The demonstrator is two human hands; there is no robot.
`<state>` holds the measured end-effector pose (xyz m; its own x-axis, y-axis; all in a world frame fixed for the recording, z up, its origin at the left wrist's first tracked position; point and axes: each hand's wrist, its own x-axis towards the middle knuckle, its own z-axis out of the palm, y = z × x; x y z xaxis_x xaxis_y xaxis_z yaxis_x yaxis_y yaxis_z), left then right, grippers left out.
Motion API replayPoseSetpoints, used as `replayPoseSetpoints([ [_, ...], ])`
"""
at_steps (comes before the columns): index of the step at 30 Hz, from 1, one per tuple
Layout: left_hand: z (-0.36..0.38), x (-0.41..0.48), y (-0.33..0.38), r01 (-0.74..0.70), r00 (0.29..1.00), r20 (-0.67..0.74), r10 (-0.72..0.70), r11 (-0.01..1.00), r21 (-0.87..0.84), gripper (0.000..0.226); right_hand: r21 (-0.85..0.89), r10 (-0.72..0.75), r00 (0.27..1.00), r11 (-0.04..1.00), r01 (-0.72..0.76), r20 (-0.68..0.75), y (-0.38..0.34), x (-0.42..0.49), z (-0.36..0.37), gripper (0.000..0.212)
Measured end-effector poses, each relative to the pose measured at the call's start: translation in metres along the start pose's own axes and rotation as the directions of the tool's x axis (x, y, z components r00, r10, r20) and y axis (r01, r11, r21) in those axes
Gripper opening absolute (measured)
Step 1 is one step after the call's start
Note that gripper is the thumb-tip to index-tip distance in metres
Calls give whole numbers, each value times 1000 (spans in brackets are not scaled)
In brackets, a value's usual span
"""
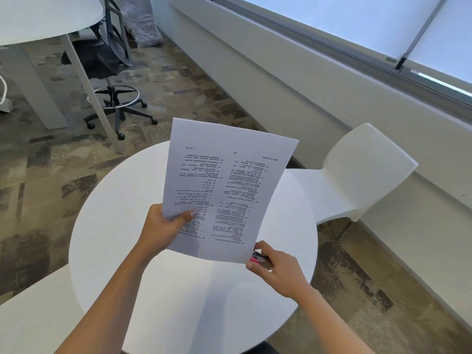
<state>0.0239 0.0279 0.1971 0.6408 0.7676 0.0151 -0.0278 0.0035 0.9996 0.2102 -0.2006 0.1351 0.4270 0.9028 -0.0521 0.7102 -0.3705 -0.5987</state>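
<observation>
Closest in, right hand (279, 273) curled round a small pink-and-dark stapler (261, 259), thumb on top, fingertips under it. The stapler's mouth sits at the near right corner of the printed paper (224, 185). Can't tell whether it has bitten down yet. Left hand (163, 231) pinches the paper's near left edge, thumb flat on the printed face, other fingers behind. The paper is held up in the air over the round white table (153, 290), not resting on it, with its text upside down to the holder. Step in hand looks like stapling that corner. To do it well: square the edges first, push the corner fully into the stapler, keep the left grip firm so nothing slides, and squeeze once, straight. Bracing on the table would probably steady it. Counts: one stapler; sheet count unclear, as the edges read as one thin stack; two hands, both busy. One round table. One white moulded chair (362, 175) beyond it to the right, touching or just beside the table rim, and a second white seat (33, 315) at near left, partly cut off. Further back, one black office chair (113, 60) with a foot ring, tucked at one pale desk (38, 19). Patterned carpet (46, 180) throughout, window (357, 19) along the far right wall.
</observation>
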Motion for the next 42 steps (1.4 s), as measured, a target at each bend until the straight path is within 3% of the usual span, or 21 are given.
replayPoseSetpoints([
  [15, -8, 1, -1, -11, 1000, -10, 11, 1000, -23, 19, 3, -14, 999, 1000, 14, 44, 0, 1, -4, 58],
  [26, -14, 3, -3, -29, 999, -35, 27, 999, -35, 23, -50, 31, 1000, 998, -31, 1, -14, 3, -3, 65],
  [42, -22, 6, -9, -24, 995, -94, 23, 1000, -6, 22, 45, 52, 994, 997, -56, 93, -35, 6, -7, 71],
])
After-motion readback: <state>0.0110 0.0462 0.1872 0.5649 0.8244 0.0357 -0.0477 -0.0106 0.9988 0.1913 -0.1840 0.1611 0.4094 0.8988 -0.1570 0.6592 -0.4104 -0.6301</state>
